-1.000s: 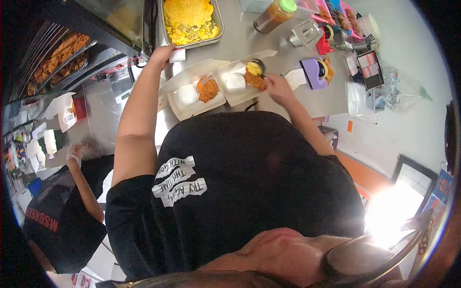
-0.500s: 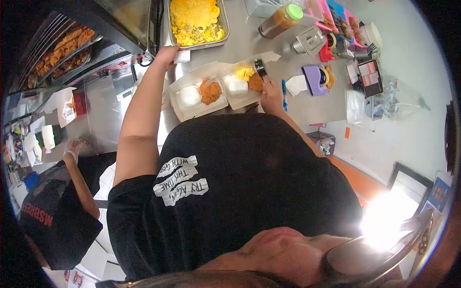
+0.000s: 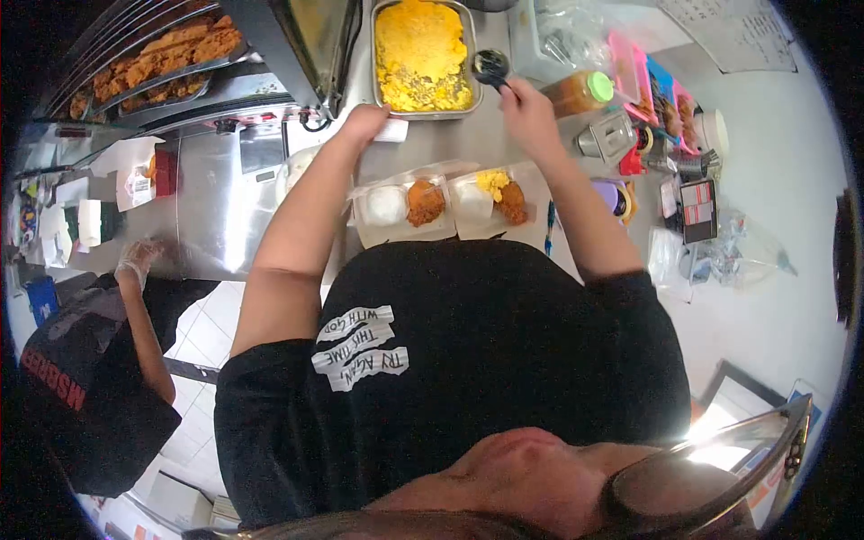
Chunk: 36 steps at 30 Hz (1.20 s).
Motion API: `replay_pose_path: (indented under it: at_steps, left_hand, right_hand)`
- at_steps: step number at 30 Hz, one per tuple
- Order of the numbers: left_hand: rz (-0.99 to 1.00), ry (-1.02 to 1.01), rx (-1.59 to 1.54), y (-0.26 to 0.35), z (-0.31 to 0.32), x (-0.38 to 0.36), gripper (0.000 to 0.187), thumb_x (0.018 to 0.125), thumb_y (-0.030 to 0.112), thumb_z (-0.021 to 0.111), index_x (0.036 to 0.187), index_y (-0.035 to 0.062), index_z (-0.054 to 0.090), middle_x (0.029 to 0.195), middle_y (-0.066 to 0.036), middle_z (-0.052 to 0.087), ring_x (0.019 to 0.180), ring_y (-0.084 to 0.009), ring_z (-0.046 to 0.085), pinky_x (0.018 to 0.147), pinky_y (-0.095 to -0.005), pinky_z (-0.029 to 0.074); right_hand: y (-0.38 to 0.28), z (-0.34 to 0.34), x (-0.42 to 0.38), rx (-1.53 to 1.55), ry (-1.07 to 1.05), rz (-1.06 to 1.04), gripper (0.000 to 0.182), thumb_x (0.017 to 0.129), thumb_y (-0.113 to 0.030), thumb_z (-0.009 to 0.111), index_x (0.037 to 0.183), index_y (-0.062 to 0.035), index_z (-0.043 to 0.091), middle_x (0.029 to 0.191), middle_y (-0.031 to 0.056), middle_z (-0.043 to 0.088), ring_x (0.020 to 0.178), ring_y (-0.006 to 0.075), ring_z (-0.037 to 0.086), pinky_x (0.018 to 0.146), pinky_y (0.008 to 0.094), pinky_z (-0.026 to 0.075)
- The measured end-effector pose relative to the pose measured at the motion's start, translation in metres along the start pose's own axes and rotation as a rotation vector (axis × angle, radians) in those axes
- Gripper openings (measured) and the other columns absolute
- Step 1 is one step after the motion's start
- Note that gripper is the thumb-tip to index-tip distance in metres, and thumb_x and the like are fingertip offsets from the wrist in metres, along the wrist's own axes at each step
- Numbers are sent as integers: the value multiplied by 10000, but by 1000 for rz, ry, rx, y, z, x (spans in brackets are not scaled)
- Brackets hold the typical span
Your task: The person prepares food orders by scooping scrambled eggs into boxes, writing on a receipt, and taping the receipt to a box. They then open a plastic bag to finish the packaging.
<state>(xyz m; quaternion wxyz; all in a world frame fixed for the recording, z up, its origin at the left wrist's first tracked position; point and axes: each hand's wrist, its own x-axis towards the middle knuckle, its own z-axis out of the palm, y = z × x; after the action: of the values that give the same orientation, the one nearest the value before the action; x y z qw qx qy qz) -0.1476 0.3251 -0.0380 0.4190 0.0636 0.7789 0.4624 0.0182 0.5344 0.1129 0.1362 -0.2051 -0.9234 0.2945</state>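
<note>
My right hand [image 3: 529,117] grips a black spoon [image 3: 491,68], whose bowl is beside the right rim of a metal tray [image 3: 430,115] of yellow scrambled egg [image 3: 418,54]. At the tray's near left corner, my left hand [image 3: 364,126] has its fingers closed at the rim, next to a white paper piece [image 3: 392,130]. Close to my body are two open boxes. The left box [image 3: 405,230] holds white rice [image 3: 385,206] and fried chicken [image 3: 425,202]. In the right box [image 3: 477,225] are rice, fried chicken [image 3: 512,203] and some egg [image 3: 492,183].
Right of the boxes lies a blue pen [image 3: 550,227]. A sauce bottle [image 3: 576,94] and a metal container [image 3: 607,138] stand at the right. A chicken display [image 3: 171,58] is at the upper left. A co-worker's gloved hand [image 3: 139,258] is at the far left.
My right hand has moved with the spoon from the right box up to the tray's right side. My left hand remains at the tray's corner. The whole view has shifted.
</note>
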Motion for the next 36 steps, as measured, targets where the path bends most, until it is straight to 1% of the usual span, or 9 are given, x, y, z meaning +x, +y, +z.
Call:
replay_pose_path:
  at_steps: [2, 4, 8, 19, 22, 25, 28, 32, 36]
  left_hand:
    - [-36, -8, -32, 6, -1, -9, 367, 938, 317, 525, 929, 1, 712, 817, -124, 680, 688, -212, 595, 656, -364, 469]
    - [18, 55, 82, -10, 4, 9, 375, 907, 325, 524, 956, 0, 704, 977, -190, 687, 890, -313, 656, 807, -400, 487]
    - [74, 113, 171, -18, 8, 14, 404, 886, 364, 551, 947, -6, 701, 976, -209, 678, 905, -333, 650, 837, -393, 490]
    - [22, 131, -26, -21, 13, 14, 344, 875, 331, 608, 922, 6, 712, 912, -190, 695, 846, -297, 662, 769, -367, 494]
    - [-9, 110, -53, -19, 12, 12, 348, 886, 339, 597, 911, 13, 718, 890, -185, 696, 821, -293, 660, 754, -365, 492]
    - [32, 75, 8, -27, 11, 21, 357, 921, 316, 578, 933, -19, 702, 879, -121, 691, 780, -207, 611, 748, -352, 470]
    - [50, -37, 68, -20, -3, 12, 337, 913, 324, 583, 938, 15, 715, 870, -99, 696, 774, -199, 622, 737, -342, 480]
    - [215, 83, 276, 24, -36, -65, 379, 894, 407, 569, 906, 65, 731, 848, -168, 695, 822, -293, 659, 770, -368, 494]
    - [343, 246, 351, 19, -49, -82, 347, 867, 354, 588, 931, 41, 724, 877, -165, 691, 815, -266, 659, 759, -346, 505]
  right_hand:
    - [17, 41, 59, -245, -39, -75, 208, 893, -124, 507, 1014, -6, 628, 887, 224, 652, 846, 342, 654, 717, 412, 513]
    - [22, 69, 110, -480, -72, -87, 222, 879, -115, 495, 1005, -10, 644, 904, 209, 666, 868, 353, 655, 724, 429, 525]
    - [32, 116, 167, -706, -149, -88, 213, 868, -117, 499, 943, -18, 672, 914, 184, 681, 863, 337, 668, 719, 413, 542]
    - [17, 145, 72, -950, -723, -558, 163, 778, -119, 590, 854, -48, 716, 862, 141, 702, 788, 288, 693, 655, 386, 561]
    - [1, 119, 72, -809, -782, -470, 192, 796, -123, 570, 893, -25, 703, 832, 172, 692, 765, 310, 690, 622, 399, 553]
    - [47, 127, 99, -406, -511, -444, 223, 843, -134, 522, 931, 2, 674, 801, 203, 674, 721, 323, 675, 605, 402, 536]
    - [49, 107, 114, -267, -638, -71, 248, 886, -158, 475, 954, 11, 644, 785, 214, 657, 700, 316, 654, 591, 396, 510]
    - [99, 89, 119, 285, -733, 245, 264, 904, -197, 485, 929, 19, 635, 813, 160, 668, 686, 242, 635, 569, 353, 478]
    - [94, 72, 113, 199, -621, 158, 221, 854, -150, 484, 904, 0, 638, 807, 163, 666, 680, 334, 632, 643, 434, 486]
